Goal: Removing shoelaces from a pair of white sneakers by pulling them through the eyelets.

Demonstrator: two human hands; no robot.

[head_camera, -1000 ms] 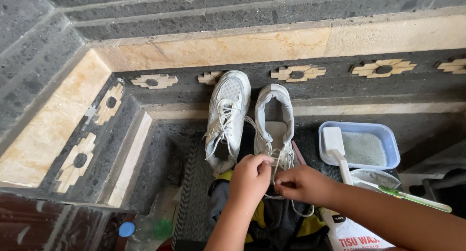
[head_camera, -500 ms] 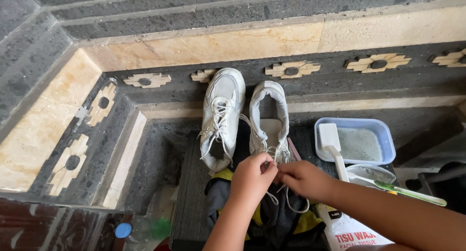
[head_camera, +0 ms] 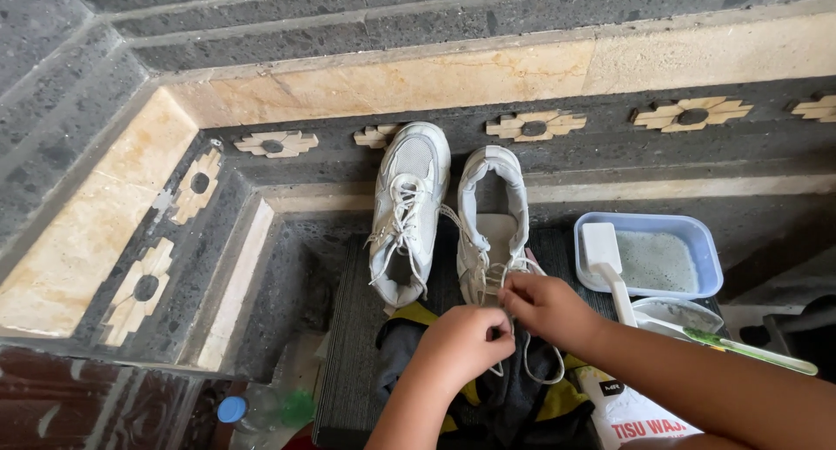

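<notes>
1. Shoelace [head_camera: 489, 274]: white, threaded through the right-hand shoe [head_camera: 492, 198], with a loose loop hanging down over the dark and yellow cloth [head_camera: 522, 411] at the near end of the ribbed mat [head_camera: 348, 345]
2. Left hand [head_camera: 461, 341]: fingers pressed together, pinching the lace just below the shoe
3. Right hand [head_camera: 544, 306]: fingertips closed on the same lace too, touching or almost touching the left hand
4. Could slip out of the pinch, since so thin and only held by the fingertips; a hard tug would probably do it
5. Could get tangled, with the loose loop lying right under both hands and easy to catch with a finger
6. Could tip or drag the shoe, which only leans on the stone step; a pull toward the body looks enough to slide it onto the cloth or bump the other shoe [head_camera: 409, 206] just beside it
7. Could knock the blue tub [head_camera: 697, 241], the white brush [head_camera: 601, 250] or the green toothbrush [head_camera: 740, 345], all near the right arm; a wide swing of the elbow might spill what is in the tub
8. Hard to tell how tight the lace sits in its holes, so a stuck bit might jerk the whole shoe
</notes>
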